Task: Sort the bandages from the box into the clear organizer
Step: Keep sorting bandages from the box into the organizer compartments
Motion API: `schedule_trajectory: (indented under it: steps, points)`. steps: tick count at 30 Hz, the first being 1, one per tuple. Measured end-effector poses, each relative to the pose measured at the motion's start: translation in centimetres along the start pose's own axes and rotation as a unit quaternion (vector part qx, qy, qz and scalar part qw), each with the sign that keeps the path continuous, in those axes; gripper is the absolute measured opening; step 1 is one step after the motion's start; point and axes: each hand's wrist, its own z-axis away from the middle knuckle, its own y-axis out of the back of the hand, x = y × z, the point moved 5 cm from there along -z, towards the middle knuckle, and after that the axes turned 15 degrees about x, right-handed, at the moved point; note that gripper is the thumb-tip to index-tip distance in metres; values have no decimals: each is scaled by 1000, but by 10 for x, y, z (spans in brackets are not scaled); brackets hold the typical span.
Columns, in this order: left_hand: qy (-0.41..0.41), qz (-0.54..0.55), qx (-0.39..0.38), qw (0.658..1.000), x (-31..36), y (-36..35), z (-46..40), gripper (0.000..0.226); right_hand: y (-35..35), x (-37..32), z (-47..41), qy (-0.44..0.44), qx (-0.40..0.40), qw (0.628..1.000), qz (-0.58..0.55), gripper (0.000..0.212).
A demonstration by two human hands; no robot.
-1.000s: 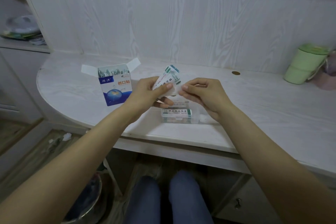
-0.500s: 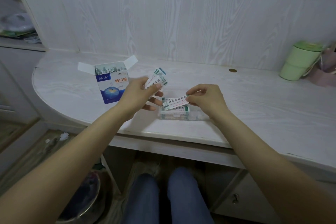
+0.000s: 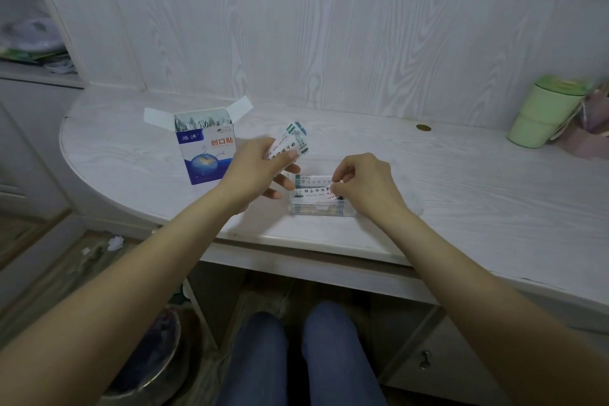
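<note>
The left hand (image 3: 255,168) pinches a small stack of bandages (image 3: 290,145) between thumb and fingers, above the worktop (image 3: 461,194). The right hand (image 3: 365,184) pinches a single bandage (image 3: 313,192) at its end, over the clear organizer (image 3: 321,206) near the front edge. The opened box (image 3: 206,155) stands upright toward the left edge, more bandages inside
</note>
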Motion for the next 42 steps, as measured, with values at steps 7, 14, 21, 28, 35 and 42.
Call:
schedule_trajectory:
  steps: [7,14,21,28,35,42]
  points:
    - [-3,10,-3,1000,5,1,1,15,-5,-7,1,45,-20,998,50,8]
    - [18,37,-19,999,4,1,6,24,7,-8,3,15,14,999,-35,15]
    - [57,103,-109,987,18,-14,20,26,15,-14,1,-98,-4,955,-281,10]
    - [100,137,-67,983,13,-9,14,21,14,-11,-3,-107,16,953,-284,12]
    - [76,116,18,990,7,2,2,20,12,2,-16,-157,41,935,-316,10]
    - [56,48,23,997,4,3,-10,14,-1,9,-27,-113,62,972,-197,12]
